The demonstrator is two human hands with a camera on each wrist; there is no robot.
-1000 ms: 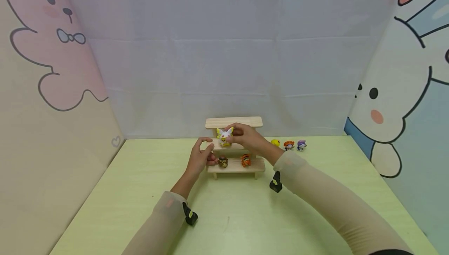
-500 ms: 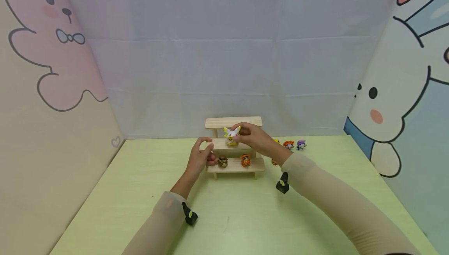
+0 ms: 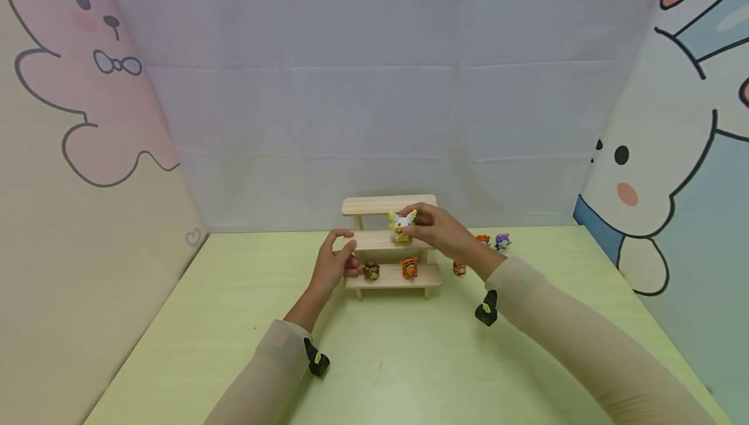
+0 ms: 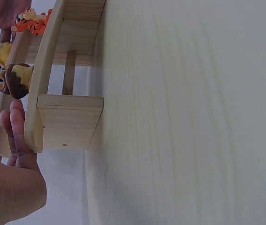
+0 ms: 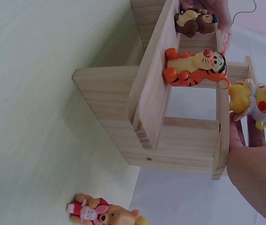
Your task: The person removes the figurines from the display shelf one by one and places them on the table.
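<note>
Positioning the white-and-yellow figurine [image 3: 402, 228] on the middle tier [image 3: 370, 239] of the wooden stand [image 5: 189, 143] appears to be the step in hand. The stand is near the far edge of the table [image 3: 380, 360], well in from both side edges.

Location: the figurine is at the middle tier, nearer its right end than its left, above and slightly behind the striped orange figurine [image 3: 409, 268] on the bottom tier [image 3: 389, 277]. Full contact between its base and the board cannot be confirmed.

Orientation: long axis close to vertical, ears up, base down. The face points toward the table's near edge.

Right grip [image 3: 437, 228]: clamped on the figurine from the right, thumb and fingers at its upper part.

Left grip [image 3: 333, 264]: at the left end of the stand, fingers beside the brown owl figurine [image 3: 371, 270]. Whether it clamps the boards or merely rests against them cannot be told; steadying is the likely function.

Next move, as judged: seat the base flat, clear of the tier's front edge, then part the thumb and fingers evenly. Caution: the large ears could catch on a finger and tip the figurine.

Beyond the stand's right end, a bear figurine [image 5: 116, 216] and a purple-hatted figurine [image 3: 502, 242] are on the table.
</note>
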